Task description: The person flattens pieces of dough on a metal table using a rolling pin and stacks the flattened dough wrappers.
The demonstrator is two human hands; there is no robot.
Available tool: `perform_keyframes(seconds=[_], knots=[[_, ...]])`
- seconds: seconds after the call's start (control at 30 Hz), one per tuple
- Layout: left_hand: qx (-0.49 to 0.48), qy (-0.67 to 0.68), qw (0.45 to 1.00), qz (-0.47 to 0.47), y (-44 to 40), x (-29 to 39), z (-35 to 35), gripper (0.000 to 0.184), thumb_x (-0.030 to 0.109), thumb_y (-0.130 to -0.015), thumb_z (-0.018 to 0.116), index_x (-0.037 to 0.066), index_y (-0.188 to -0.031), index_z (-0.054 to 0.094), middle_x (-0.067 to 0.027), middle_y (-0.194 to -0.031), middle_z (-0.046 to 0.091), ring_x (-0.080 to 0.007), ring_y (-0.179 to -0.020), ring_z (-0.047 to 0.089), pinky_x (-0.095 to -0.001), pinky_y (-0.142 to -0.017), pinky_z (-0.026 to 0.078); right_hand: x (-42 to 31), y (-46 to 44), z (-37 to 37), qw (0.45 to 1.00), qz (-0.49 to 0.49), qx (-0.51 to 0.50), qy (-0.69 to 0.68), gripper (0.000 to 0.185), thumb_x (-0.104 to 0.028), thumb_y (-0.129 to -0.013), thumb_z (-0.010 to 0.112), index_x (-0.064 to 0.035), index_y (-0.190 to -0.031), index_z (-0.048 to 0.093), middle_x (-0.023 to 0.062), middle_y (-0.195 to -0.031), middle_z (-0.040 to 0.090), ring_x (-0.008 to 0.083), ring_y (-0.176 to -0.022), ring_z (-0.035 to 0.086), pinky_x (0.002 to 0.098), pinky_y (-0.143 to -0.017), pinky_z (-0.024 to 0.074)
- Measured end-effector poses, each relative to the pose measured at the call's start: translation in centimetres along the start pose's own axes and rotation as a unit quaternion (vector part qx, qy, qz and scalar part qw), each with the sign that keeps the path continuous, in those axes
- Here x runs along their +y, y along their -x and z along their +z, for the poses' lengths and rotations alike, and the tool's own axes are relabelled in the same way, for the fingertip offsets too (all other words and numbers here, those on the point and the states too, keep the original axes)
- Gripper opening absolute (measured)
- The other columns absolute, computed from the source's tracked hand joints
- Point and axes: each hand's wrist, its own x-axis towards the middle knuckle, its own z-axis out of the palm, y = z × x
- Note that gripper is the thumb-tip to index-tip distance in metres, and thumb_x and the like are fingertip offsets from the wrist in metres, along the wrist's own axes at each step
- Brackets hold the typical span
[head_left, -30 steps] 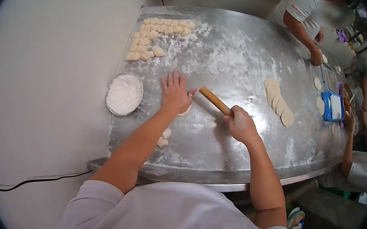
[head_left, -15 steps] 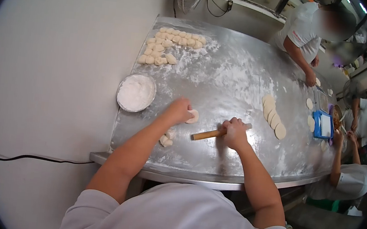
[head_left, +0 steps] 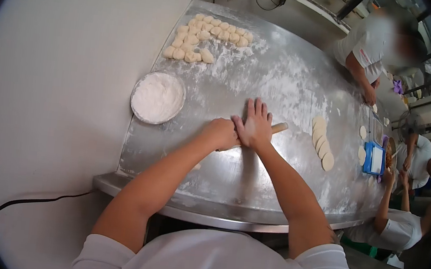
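Observation:
My right hand (head_left: 256, 125) lies spread with its palm on the wooden rolling pin (head_left: 279, 128), whose far end sticks out to the right. Beside it, touching or nearly touching the thumb, my left hand (head_left: 222, 134) has its fingers curled down at the near end of the pin. What the left fingers hold is hidden; a sliver of pale dough shows under the hands. A piece of dough (head_left: 197, 167) shows just beyond my left forearm.
A bowl of flour (head_left: 158, 98) stands at the left of the metal table (head_left: 231, 183). Dough balls (head_left: 203, 35) lie at the back left, overlapping flat rounds (head_left: 321, 143) to the right. Co-workers stand around a blue-framed scale (head_left: 375, 158) at the far right.
My right hand has gone from gripping the rolling pin to lying flat over it, further left. My left hand, first flat, then pinching a dough round, now meets it at the pin. The view has shifted.

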Motion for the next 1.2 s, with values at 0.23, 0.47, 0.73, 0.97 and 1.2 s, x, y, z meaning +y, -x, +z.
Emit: perform_keyframes(seconds=[0.23, 0.47, 0.73, 0.97, 1.2], knots=[[0.009, 0.171, 0.985, -0.016, -1.3, -2.1, 1.1, 0.037, 0.031, -0.097, 0.072, -0.005, -0.098, 0.078, -0.0235, -0.099, 0.078, -0.0348, -0.087, 0.077, -0.0474, -0.081, 0.061, 3.0, 6.2, -0.7, 0.999, -0.025, -0.024, -0.006, 0.060, -0.040, -0.104, 0.058, -0.0058, -0.152, 0.056, 0.0216, -0.165, 0.045, 0.0420, -0.153, 0.038, 0.0593, -0.127, 0.0230], [-0.160, 0.157, 0.973, -0.062, -0.4, -1.6, 0.2, 0.034, 0.029, -0.095, 0.078, -0.005, -0.094, 0.078, -0.0219, -0.095, 0.079, -0.0313, -0.081, 0.078, -0.0447, -0.077, 0.062, 6.1, 10.1, -3.0, 0.996, -0.044, -0.075, 0.032, 0.057, -0.046, -0.105, 0.053, -0.0192, -0.155, 0.056, 0.0216, -0.166, 0.041, 0.0445, -0.150, 0.039, 0.0667, -0.127, 0.0182], [0.050, -0.010, 0.999, 0.004, -1.0, -1.6, 1.0, 0.039, 0.034, -0.103, 0.064, -0.001, -0.099, 0.079, -0.0265, -0.098, 0.076, -0.0423, -0.093, 0.073, -0.0504, -0.085, 0.058, 2.7, -1.5, 1.6, 0.997, -0.005, 0.076, -0.026, 0.073, -0.049, -0.105, 0.054, -0.0054, -0.163, 0.042, 0.0245, -0.171, 0.035, 0.0461, -0.155, 0.035, 0.0660, -0.126, 0.0219], [-0.123, 0.267, 0.954, -0.057, -1.2, -2.8, 0.3, 0.026, 0.021, -0.102, 0.072, -0.005, -0.103, 0.078, -0.0128, -0.084, 0.075, -0.0174, -0.065, 0.070, -0.0352, -0.056, 0.055, 6.5, 12.8, -3.1, 0.993, -0.088, -0.071, 0.032, 0.060, -0.042, -0.106, 0.054, -0.0149, -0.159, 0.049, 0.0229, -0.165, 0.043, 0.0452, -0.148, 0.042, 0.0666, -0.123, 0.0241], [0.005, -0.016, 1.000, 0.006, -0.1, -1.0, -0.4, 0.041, 0.038, -0.100, 0.069, -0.002, -0.101, 0.080, -0.0267, -0.101, 0.077, -0.0425, -0.097, 0.074, -0.0504, -0.088, 0.058, 0.7, -0.9, 0.2, 0.999, 0.019, 0.030, 0.000, 0.067, -0.042, -0.105, 0.054, -0.0043, -0.160, 0.045, 0.0230, -0.167, 0.039, 0.0449, -0.149, 0.041, 0.0644, -0.124, 0.0254]])
